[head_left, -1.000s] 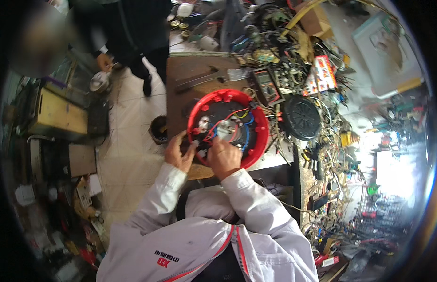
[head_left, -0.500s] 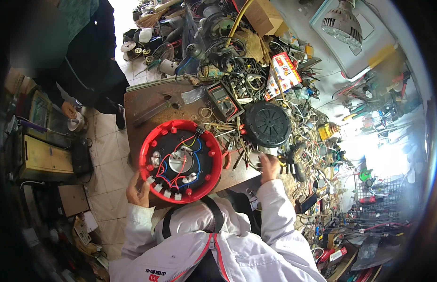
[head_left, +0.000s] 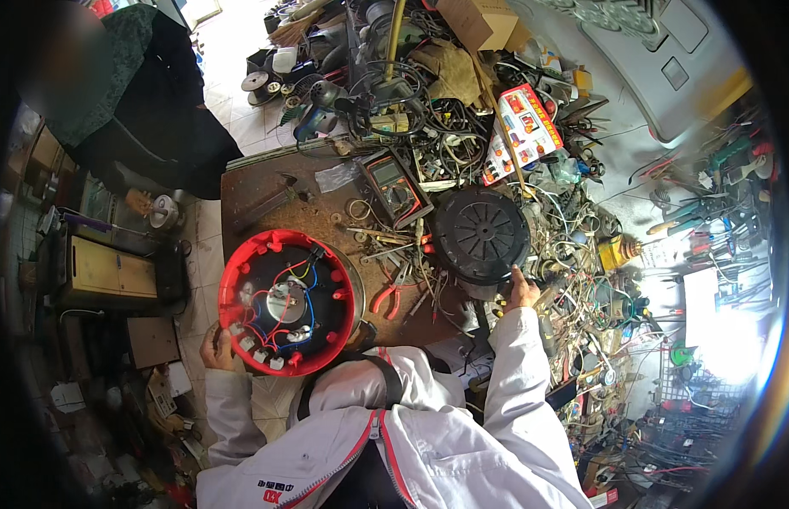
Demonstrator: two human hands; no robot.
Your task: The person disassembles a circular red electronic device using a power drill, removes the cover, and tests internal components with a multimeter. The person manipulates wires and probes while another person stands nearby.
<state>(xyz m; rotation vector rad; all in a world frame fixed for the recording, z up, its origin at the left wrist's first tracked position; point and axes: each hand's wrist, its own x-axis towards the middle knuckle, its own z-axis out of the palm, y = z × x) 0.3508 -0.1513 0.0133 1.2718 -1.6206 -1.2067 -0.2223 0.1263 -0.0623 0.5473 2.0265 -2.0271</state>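
A red round appliance base (head_left: 348,276) with a black inside leans tilted at the table's near left edge. Red, blue and yellow-green wires, white connectors and a silvery disc show in it. My left hand (head_left: 220,349) grips its lower left rim, the fingers partly hidden behind it. On the right, my right hand (head_left: 522,291) holds the near edge of a black round cover (head_left: 481,235) with ribs and slots; its fingers are partly hidden under the edge. Red-handled pliers (head_left: 387,299) lie between the two round parts.
A multimeter (head_left: 394,185) lies beyond the pliers on the brown table (head_left: 267,182). Tangled cables and parts (head_left: 572,229) crowd the right side, with a printed card (head_left: 523,134) on them. At the far left stands another person (head_left: 148,102), a hand on a small round object.
My right hand has moved up and right onto the black cover's edge. The red base, with my left hand on it, has shifted left and tilted.
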